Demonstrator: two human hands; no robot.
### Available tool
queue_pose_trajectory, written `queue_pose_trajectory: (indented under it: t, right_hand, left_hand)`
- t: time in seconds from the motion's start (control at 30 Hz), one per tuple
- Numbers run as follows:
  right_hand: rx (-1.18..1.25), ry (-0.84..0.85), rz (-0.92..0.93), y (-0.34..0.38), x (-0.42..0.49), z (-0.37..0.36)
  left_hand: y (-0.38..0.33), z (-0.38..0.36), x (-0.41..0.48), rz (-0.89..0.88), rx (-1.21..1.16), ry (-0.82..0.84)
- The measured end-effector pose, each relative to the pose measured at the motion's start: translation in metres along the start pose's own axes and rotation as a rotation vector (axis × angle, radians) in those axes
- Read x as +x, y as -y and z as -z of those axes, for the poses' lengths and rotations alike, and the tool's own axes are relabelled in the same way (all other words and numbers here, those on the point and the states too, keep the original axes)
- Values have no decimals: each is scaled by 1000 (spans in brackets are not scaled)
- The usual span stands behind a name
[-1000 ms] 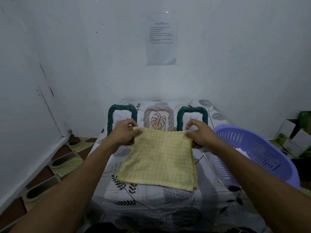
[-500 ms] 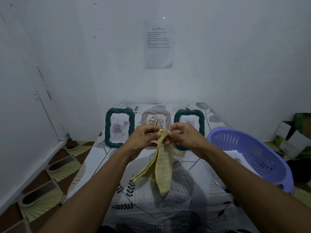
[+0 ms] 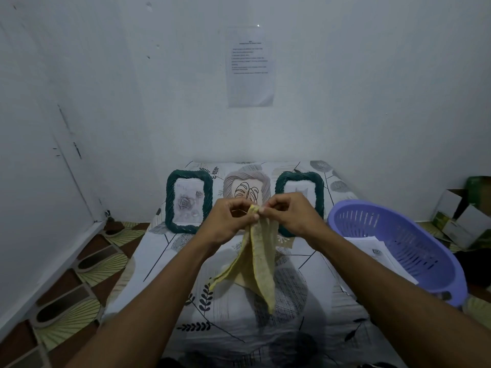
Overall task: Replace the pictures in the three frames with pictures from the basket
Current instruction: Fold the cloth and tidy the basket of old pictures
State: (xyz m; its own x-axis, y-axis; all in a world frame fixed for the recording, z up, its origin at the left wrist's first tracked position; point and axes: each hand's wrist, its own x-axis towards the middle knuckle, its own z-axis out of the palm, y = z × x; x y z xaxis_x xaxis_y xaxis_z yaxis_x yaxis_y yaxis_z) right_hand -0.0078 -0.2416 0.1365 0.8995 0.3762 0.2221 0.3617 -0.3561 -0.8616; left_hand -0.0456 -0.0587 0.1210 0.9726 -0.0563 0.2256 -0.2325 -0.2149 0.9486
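Observation:
Three frames stand upright at the back of the table: a green frame with a rose picture on the left, a grey frame with a leaf drawing in the middle, and a green frame on the right, partly hidden by my right hand. A purple basket at the right holds white paper sheets. My left hand and my right hand meet in front of the frames. Both pinch the top corners of a yellow cloth, which hangs folded down to the table.
The table has a leaf-patterned cover. White walls stand close at the back and left, with a printed sheet taped up. Patterned floor tiles lie to the left. Cardboard boxes sit at the far right.
A second ago the cloth was held spread flat between my hands. My hands came together and the cloth folded in half, hanging down. It has barely changed in the last half second.

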Motion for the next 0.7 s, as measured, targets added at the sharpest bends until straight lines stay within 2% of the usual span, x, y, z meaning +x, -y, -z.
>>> queue_pose_trajectory:
  t: [0.13,0.2,0.3,0.43,0.53,0.7]
  right_hand:
    - [-320,224,72,-9,6,12]
    - [-453,253,106,-14,8,21]
    - [-374,134,95,-14,9,38]
    - [-213,152,78,-7,10,47]
    - [-145,84,90,0,13,42]
    - [-195,61,114,6,16,41]
  left_hand:
    - [-5,9,-3,14,-57,10]
    - [-11,19,-5,17,-69,5]
    - [-14,39,-4,12,-11,-52]
    - [-14,47,2,-37,234,-72]
    - [-14,45,9,-127,352,-165]
    - [-6,46,13,-209,489,-197]
